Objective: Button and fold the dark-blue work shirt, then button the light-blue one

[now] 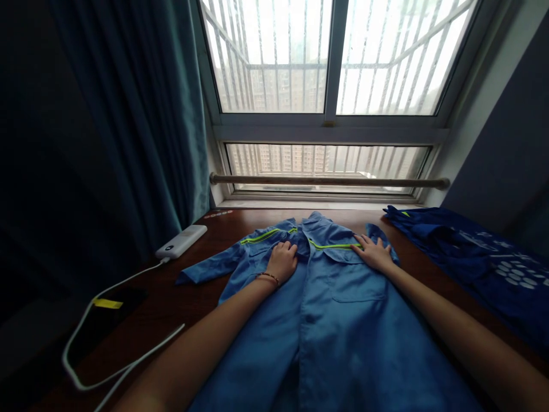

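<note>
A blue work jacket (338, 320) with a yellow-green stripe across the chest lies spread front-up on the dark wooden table (171, 297), collar toward the window. My left hand (282, 258) rests on the jacket's left chest with its fingers curled down onto the cloth; a beaded band is on that wrist. My right hand (374, 252) lies flat on the right chest near the shoulder, fingers spread. One sleeve (206, 269) stretches out to the left.
A white power bank (181, 241) lies at the table's left, its white cable (103, 343) looping to a dark phone (107, 312). Another dark blue garment (472, 257) is heaped at the right. A teal curtain (141, 126) hangs left; the window (330, 86) is ahead.
</note>
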Demonstrator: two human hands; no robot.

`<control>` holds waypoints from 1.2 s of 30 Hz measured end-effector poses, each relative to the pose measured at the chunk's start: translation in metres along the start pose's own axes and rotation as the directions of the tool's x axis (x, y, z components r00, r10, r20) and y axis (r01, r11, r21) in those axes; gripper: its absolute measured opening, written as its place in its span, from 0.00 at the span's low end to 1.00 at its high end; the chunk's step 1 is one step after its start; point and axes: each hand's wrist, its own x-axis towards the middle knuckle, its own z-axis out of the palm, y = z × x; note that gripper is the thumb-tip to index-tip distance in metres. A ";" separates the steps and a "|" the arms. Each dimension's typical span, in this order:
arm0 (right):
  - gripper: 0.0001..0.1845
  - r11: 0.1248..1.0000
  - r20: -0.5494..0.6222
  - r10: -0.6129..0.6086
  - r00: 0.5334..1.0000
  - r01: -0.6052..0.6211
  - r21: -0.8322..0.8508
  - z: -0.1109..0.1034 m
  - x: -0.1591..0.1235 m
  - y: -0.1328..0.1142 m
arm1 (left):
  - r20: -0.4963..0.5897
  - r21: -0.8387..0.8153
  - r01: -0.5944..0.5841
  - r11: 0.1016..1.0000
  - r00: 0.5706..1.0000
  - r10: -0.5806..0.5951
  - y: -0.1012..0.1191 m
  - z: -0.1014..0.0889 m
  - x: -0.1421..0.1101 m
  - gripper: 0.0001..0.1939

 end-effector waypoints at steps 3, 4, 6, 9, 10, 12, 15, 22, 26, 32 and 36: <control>0.30 0.999 -0.005 -0.026 1.000 0.026 -0.023 -0.004 -0.001 0.001 | -0.017 0.025 0.032 0.999 0.999 -0.032 0.004 -0.001 0.002 0.11; 0.29 0.998 -0.012 -0.039 0.999 0.038 -0.040 -0.009 -0.002 -0.002 | -0.022 0.009 0.044 0.999 0.999 -0.044 0.005 -0.001 0.003 0.12; 0.26 0.996 -0.042 -0.075 0.996 0.073 -0.058 -0.024 -0.002 -0.015 | -0.005 -0.069 0.064 0.996 0.998 -0.064 0.002 0.000 0.005 0.14; 0.19 0.992 -0.090 -0.078 0.993 0.086 0.092 -0.048 -0.001 -0.060 | 0.060 -0.264 0.086 0.961 0.996 -0.073 -0.007 0.002 0.010 0.15; 0.19 0.985 -0.089 -0.065 0.994 0.078 0.152 -0.052 -0.001 -0.081 | 0.073 -0.323 0.088 0.942 0.995 -0.068 -0.011 0.002 0.011 0.15; 0.22 0.967 -0.082 -0.055 0.995 0.074 0.245 -0.051 -0.004 -0.123 | 0.073 -0.388 0.085 0.918 0.995 -0.062 -0.016 0.004 0.011 0.15; 0.25 0.924 -0.061 -0.023 0.998 0.044 0.380 -0.032 -0.015 -0.167 | 0.035 -0.355 0.054 0.933 0.998 -0.044 -0.015 0.005 0.008 0.18; 0.12 0.670 -0.060 0.083 0.995 -0.011 0.742 -0.014 -0.008 -0.140 | -0.013 0.097 0.083 0.992 0.997 -0.082 0.047 -0.020 -0.029 0.21; 0.13 0.382 -0.012 0.080 0.997 -0.020 0.924 -0.013 0.004 -0.128 | 0.244 0.137 0.017 0.990 0.968 -0.050 0.088 -0.045 -0.071 0.15; 0.09 -0.066 0.086 0.072 0.994 -0.081 0.994 0.000 0.016 -0.127 | 0.479 -0.026 -0.163 0.986 0.864 0.156 0.079 -0.065 -0.112 0.13; 0.07 -0.257 0.138 0.075 0.988 -0.114 0.960 0.002 0.021 -0.123 | 0.460 -0.122 -0.155 0.980 0.866 0.194 0.070 -0.080 -0.130 0.09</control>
